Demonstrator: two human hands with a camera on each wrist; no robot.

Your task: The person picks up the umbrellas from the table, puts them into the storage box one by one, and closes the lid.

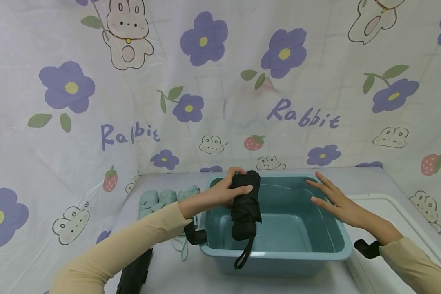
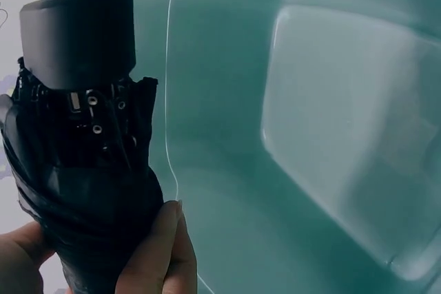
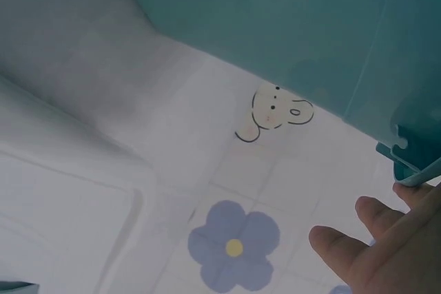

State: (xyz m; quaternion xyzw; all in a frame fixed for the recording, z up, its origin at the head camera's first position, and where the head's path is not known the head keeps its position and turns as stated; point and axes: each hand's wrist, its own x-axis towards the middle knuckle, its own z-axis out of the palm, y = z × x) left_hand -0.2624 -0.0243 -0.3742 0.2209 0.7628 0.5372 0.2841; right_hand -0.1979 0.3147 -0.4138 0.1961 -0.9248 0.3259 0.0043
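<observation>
My left hand (image 1: 226, 191) grips a folded black umbrella (image 1: 245, 210) over the left part of a teal plastic bin (image 1: 286, 256). The umbrella's handle end and dangling wrist strap point toward me. Up close in the left wrist view, the black handle (image 2: 79, 39) and bunched fabric show, with thumb and fingers on either side of the cloth. At the bin's right side, my right hand (image 1: 336, 204) holds nothing and has its fingers spread. In the right wrist view the right hand's fingertips (image 3: 334, 246) are beside the bin's outer edge; whether they touch it I cannot tell.
Several pale green folded umbrellas (image 1: 149, 201) lie on the table left of the bin. A long black object (image 1: 134, 272) lies nearer, partly behind the left sleeve. Right of the bin is a white lid or tray (image 1: 378, 208). A patterned curtain (image 1: 220, 90) hangs behind.
</observation>
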